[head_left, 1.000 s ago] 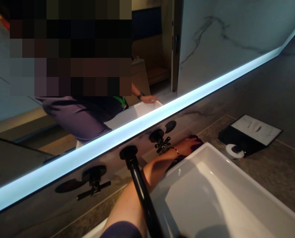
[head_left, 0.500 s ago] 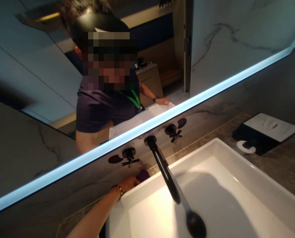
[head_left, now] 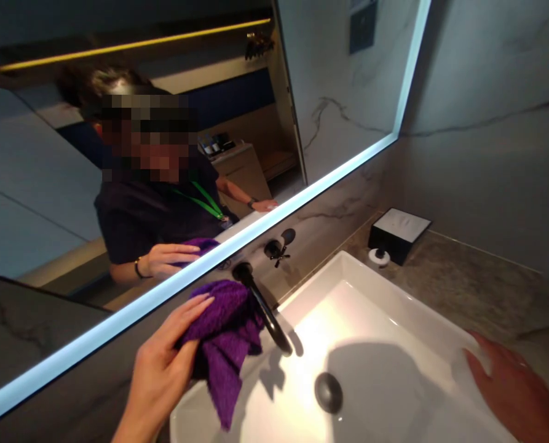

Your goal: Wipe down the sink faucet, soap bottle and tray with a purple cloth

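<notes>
The purple cloth (head_left: 225, 335) was bunched against the wall under the lit mirror edge (head_left: 274, 215), just left of the black spout (head_left: 265, 307), its loose end hanging over the white basin (head_left: 394, 320). The left hand (head_left: 163, 363) pinched it between thumb and extended fingers, wrist raised (a pressing, wiping sort of hold). The right hand (head_left: 509, 381) lay flat and open on the basin's near-right rim, seemingly bracing. The tabletop (head_left: 463, 289) carried a black box (head_left: 396, 234).

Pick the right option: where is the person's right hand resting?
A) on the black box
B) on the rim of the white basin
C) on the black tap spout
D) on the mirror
B: the right hand lies flat on the near rim of the white basin, clear of the tap.
</notes>
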A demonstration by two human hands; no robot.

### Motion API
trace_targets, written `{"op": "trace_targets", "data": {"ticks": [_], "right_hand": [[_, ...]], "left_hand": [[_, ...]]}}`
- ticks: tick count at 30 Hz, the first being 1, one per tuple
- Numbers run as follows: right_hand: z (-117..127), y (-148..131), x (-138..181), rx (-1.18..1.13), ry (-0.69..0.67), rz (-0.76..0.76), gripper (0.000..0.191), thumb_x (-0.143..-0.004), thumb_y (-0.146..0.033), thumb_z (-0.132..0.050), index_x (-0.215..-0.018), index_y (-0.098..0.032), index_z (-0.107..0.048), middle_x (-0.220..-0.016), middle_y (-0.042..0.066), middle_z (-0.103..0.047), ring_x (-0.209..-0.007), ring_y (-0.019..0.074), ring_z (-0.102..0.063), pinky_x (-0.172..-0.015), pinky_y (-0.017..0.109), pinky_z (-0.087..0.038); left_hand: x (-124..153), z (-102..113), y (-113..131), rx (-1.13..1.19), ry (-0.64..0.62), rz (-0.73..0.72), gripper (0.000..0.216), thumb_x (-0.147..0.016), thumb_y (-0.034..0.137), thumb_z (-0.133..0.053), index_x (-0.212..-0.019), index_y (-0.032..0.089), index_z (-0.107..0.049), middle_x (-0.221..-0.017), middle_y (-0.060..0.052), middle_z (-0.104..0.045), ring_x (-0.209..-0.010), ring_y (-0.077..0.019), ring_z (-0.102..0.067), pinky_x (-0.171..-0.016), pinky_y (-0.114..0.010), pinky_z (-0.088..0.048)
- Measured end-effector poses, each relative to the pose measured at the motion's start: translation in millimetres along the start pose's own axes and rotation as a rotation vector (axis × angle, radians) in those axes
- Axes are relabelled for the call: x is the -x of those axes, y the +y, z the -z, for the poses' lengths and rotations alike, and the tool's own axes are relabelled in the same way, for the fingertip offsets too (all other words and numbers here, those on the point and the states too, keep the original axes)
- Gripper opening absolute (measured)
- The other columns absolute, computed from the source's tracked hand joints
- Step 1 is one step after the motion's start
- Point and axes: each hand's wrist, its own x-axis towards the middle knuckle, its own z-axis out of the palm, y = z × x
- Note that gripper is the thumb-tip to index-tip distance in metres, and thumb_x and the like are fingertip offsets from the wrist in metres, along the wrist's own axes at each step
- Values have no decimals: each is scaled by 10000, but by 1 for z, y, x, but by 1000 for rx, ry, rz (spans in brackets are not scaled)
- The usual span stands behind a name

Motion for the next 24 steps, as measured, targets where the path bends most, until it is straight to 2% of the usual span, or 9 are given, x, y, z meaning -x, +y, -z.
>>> {"op": "trace_targets", "data": {"ticks": [3, 6, 9, 12, 15, 17, 19, 22, 24], "right_hand": [[0, 0, -2, 102, 18, 62, 511, -1017, -440, -216, -1188, -123, -579, -1051, 124, -649, -950, 294, -590, -803, 429, -479], [-2, -7, -3, 125, 69, 81, 487, -1028, -417, -225, -1200, -111, -562, -1056, 108, -642, -974, 274, -585, -799, 404, -474], [0, -14, -3, 129, 159, 90, 420, -1028, -378, -267, -1215, -109, -530, -1084, 113, -628, -1001, 274, -578, -793, 406, -466], [6, -21, -3, 134, 176, 125, 335, -1002, -284, -337, -1222, -85, -491, -1069, 154, -615, -976, 305, -574, -775, 425, -468], [9, -25, -3, 96, 195, 165, 364, -967, -216, -367, -1281, -42, -426, -1075, 216, -606, -951, 355, -575, -790, 490, -475], [9, -18, -2, 11, 211, 181, 433, -966, -248, -362, -1334, -21, -382, -1116, 255, -595, -959, 387, -583, -769, 523, -492], [11, 1, -6, -164, 138, 243, 464, -970, -287, -345, -1357, -38, -397, -1156, 243, -597, -992, 379, -599, -743, 498, -531], [21, 42, -33, -548, -257, 298, 431, -984, -307, -305, -1279, -121, -559, -1165, 143, -634, -1048, 285, -625, -824, 412, -566], [28, 65, -66, -758, -584, 244, 435, -981, -332, -308, -1204, -153, -635, -1141, 112, -652, -1053, 245, -631, -907, 388, -541]], "left_hand": [[-28, -68, 15, -43, 15, -129, 376, -846, 277, -452, -1101, 197, -716, -1272, -77, -646, -1203, -283, -560, -1090, -510, -428], [-26, -116, 29, -216, -28, -204, 373, -828, 221, -420, -1016, 198, -741, -1198, -65, -683, -1186, -341, -511, -1007, -597, -437], [3, -131, 45, -327, -25, -268, 357, -821, 212, -451, -1040, 214, -732, -1191, -57, -686, -1147, -364, -501, -925, -582, -449], [27, -135, 68, -248, -60, -264, 339, -809, 229, -474, -1032, 233, -729, -1163, -53, -695, -1128, -340, -530, -968, -553, -420], [22, -145, 103, -68, -125, -58, 322, -746, 263, -492, -947, 248, -744, -1092, -48, -712, -1075, -316, -589, -989, -530, -435], [5, -154, 135, 73, -136, 173, 315, -682, 305, -516, -877, 237, -754, -1051, -54, -720, -1064, -320, -615, -1027, -529, -435], [-15, -163, 171, 228, -101, 410, 309, -616, 341, -562, -821, 215, -756, -1029, -63, -726, -1098, -330, -617, -1104, -514, -389], [-35, -178, 222, 427, 30, 706, 335, -529, 309, -617, -813, 189, -750, -1014, -62, -736, -1099, -319, -629, -1100, -441, -416], [-38, -188, 251, 521, 133, 869, 397, -509, 256, -618, -879, 185, -745, -987, -49, -742, -1013, -293, -664, -962, -386, -529]]}}
